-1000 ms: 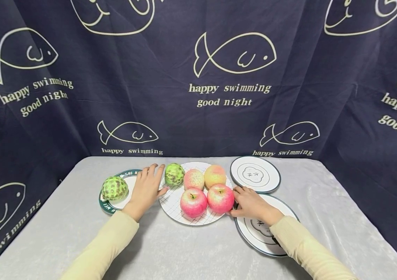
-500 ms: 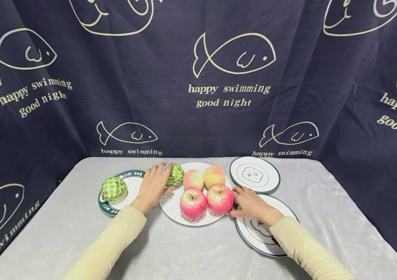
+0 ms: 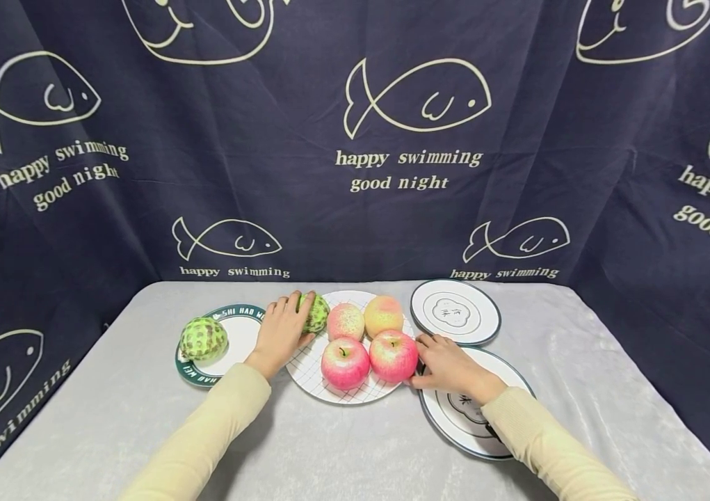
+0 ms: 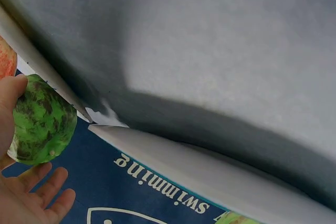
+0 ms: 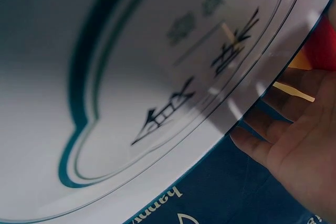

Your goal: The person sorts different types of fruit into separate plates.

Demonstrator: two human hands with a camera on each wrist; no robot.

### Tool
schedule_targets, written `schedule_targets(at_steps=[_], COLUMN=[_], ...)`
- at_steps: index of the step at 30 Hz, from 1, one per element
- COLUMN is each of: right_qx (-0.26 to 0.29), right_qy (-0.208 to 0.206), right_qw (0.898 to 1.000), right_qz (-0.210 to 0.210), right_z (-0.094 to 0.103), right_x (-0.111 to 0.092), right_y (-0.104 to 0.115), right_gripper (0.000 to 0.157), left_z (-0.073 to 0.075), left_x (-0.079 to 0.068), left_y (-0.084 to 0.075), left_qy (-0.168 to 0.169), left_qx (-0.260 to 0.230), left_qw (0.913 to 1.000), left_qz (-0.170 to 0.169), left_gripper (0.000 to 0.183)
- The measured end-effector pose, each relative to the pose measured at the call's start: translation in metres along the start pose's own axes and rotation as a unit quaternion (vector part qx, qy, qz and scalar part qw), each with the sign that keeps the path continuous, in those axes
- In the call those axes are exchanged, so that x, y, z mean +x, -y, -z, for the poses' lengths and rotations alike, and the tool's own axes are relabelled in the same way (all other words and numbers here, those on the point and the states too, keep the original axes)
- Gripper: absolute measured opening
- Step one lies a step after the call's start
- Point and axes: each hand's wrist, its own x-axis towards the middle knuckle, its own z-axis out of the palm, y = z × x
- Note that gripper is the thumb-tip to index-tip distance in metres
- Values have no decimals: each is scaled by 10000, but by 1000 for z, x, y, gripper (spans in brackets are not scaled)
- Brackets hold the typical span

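My left hand (image 3: 282, 327) holds a green, knobbly custard apple (image 3: 317, 313) at the left rim of the white checked plate (image 3: 307, 376). In the left wrist view the thumb lies on the custard apple (image 4: 44, 121), with fingers at its underside. On the same plate sit two peaches (image 3: 346, 322) and two red apples (image 3: 345, 363). My right hand (image 3: 455, 369) stays beside the right-hand red apple (image 3: 394, 356), fingers loosely bent, fingertips right at its side. The right wrist view shows those fingers by a plate rim, with only a red bit of apple (image 5: 323, 45) visible.
At left, a green-rimmed plate (image 3: 238, 348) bears another custard apple (image 3: 203, 339). Two white plates with dark rims are at right: one farther back (image 3: 482, 316), one nearer plate (image 3: 470, 435) under the right forearm. A dark blue fish-print curtain (image 3: 417, 236) stands behind the grey tablecloth (image 3: 329, 452).
My left hand has moved right from over the green-rimmed plate's edge to the custard apple on the checked plate and taken hold of it. The right hand has stayed where it was.
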Motion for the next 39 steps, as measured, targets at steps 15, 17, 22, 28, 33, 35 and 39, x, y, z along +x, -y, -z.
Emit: schedule_targets(at_steps=[15,17,22,28,33,35,39], right_qx=[13,19,-29,-24,-4,-13,-23], right_qy=[-1,18,20,38,84,84,73], right_qw=[10000,10000,10000,10000,9999,9999,10000], right_qz=[14,-8,-22,-45,-82,-82,-63], right_z=[1,1,1,1,1,0,0], right_x=[2,2,2,2,2,1,1], right_y=[0,0,0,0,0,0,1], right_gripper=[57,57,57,58,59,59,59], left_z=[0,0,0,-1,-1,-1,1], left_x=[1,1,2,3,1,1,0], left_y=[-2,-2,-2,-1,-1,-2,-2], left_qy=[35,50,52,-35,-13,15,26], left_qx=[-37,-54,-111,-199,-156,-124,-125], left_qw=[10000,9999,9999,9998,9999,9999,9999], left_qz=[66,71,79,47,30,30,44], left_gripper=[83,83,82,82,81,81,81])
